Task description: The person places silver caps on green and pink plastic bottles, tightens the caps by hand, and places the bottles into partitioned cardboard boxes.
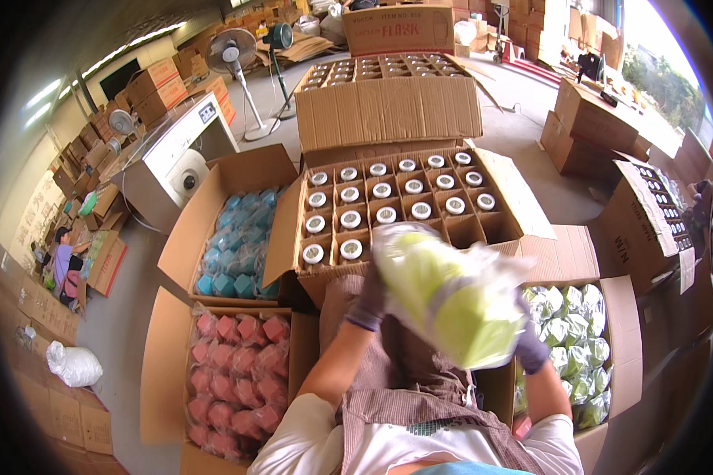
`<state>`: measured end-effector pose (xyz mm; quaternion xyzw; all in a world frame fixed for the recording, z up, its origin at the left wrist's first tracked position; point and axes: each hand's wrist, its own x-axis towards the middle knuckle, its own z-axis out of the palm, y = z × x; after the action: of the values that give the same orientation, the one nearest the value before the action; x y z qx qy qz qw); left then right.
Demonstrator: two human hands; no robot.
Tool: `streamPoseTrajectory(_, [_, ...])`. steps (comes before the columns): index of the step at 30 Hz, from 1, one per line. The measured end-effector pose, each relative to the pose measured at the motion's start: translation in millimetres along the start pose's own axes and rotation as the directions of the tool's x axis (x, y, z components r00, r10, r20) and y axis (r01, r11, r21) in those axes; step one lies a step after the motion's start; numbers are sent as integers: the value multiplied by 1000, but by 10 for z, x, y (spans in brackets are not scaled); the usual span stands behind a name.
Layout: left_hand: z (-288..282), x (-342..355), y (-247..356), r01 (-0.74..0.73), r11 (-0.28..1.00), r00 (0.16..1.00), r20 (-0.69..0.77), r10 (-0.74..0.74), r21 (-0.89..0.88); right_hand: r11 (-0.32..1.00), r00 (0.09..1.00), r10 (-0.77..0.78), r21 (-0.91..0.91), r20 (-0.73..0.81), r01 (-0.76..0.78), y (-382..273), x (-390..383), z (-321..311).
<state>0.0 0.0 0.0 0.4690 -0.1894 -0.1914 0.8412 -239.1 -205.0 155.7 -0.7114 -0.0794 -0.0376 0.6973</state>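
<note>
A yellow-green flask (451, 297) in a clear plastic bag is held tilted in front of me, slightly blurred. My left hand (370, 301), in a dark glove, is closed at its upper left end, the fingers partly behind the bag. My right hand (531, 342), also gloved, grips its lower right end. Just beyond it stands an open carton (289, 229) with cardboard dividers and rows of round silver-white lids (421, 210). Two front cells (465, 232) at its right show no lid. The flask hides part of the carton's front edge.
Open cartons surround me: blue wrapped pieces (242, 229) at far left, red ones (234, 380) at near left, yellow-green ones (574, 340) at right. Another lidded-flask carton (388, 111) stands behind. Fans (231, 51) and a white machine (186, 162) are beyond; a person (65, 265) works far left.
</note>
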Motion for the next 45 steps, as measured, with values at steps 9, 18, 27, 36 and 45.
streamPoseTrajectory(9, [-38,-763,1245,-325,754,945,168,281,570,871,992,-127,-477,22,122,656,545,504])
streamPoseTrajectory(18, [337,-1026,1262,-201,663,963,23,267,721,808,959,106,-585,262,70,1716,-491,670])
streamPoseTrajectory(27, [-157,-550,1269,-25,910,966,-225,129,413,780,928,-312,-612,-203,129,-76,809,148])
streamPoseTrajectory(36, [-129,92,631,395,883,837,496,-232,-253,406,903,-425,-878,65,254,206,1389,1201])
streamPoseTrajectory(45, [260,-195,1084,308,917,950,-29,-311,253,795,951,-307,-544,21,269,434,1515,653])
